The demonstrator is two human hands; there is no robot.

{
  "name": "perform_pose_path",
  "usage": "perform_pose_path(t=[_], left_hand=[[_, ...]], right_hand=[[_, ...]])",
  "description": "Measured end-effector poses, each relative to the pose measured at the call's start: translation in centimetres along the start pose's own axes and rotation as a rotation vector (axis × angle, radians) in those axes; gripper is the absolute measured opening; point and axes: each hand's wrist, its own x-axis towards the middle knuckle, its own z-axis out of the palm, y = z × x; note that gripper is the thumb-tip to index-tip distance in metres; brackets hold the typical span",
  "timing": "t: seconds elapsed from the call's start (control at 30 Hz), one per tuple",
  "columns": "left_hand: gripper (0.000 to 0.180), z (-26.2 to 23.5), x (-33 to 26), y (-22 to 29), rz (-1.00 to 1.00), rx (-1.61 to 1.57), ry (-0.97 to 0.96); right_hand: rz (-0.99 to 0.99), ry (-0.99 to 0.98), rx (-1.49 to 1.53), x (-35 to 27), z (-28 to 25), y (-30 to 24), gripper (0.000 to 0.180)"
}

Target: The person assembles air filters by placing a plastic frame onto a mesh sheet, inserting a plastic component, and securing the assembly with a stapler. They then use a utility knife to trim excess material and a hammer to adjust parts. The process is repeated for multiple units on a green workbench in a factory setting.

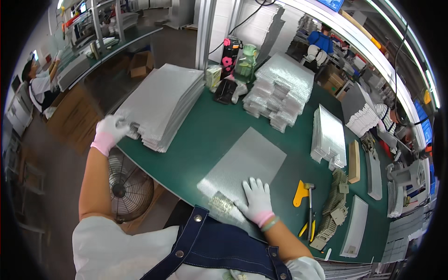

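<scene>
My left hand (110, 133), in a white glove with a pink cuff, has its fingers curled at the near left corner of a stack of thin silver-grey sheets (161, 95). The fingers appear closed on a sheet's edge there. The stack's near ends are notched. In front of me a single finely patterned silver sheet (242, 156) lies flat on the green table (186, 161). My right hand (255, 198), gloved the same way, rests on its near part, palm down with fingers spread. A crinkled, shiny clear patch (221, 205) shows at the sheet's near end.
More stacked silver sheets (282, 88) stand at the back, with another pile (329, 135) to the right. Right of my right hand lie a yellow scraper (300, 193), a hammer (310, 210), yellow-handled pliers (305, 230) and grey-green parts (333, 210). A fan (126, 189) stands below the left edge.
</scene>
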Motion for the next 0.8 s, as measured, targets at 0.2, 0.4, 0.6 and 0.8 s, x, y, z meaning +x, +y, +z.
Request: perform_pose_path(t=[0.2,0.4,0.6,0.8], left_hand=[[0.054,-5.6,1.0,8.1,0.173,0.424,0.273],[0.046,-1.0,9.3,34.0,0.866,-0.317,0.166],[0.075,9.3,18.7,46.2,0.509,-0.434,0.110],[0.064,4.9,16.5,49.6,0.528,-0.271,0.013]], right_hand=[[-0.037,-0.165,-0.009,-3.9,-2.2,5.4,0.079],[0.039,0.443,0.421,7.5,-12.9,11.4,0.050],[0.462,0.684,0.730,21.1,-20.2,18.6,0.091],[0.452,0.487,0.566,23.1,-19.2,22.5,0.092]])
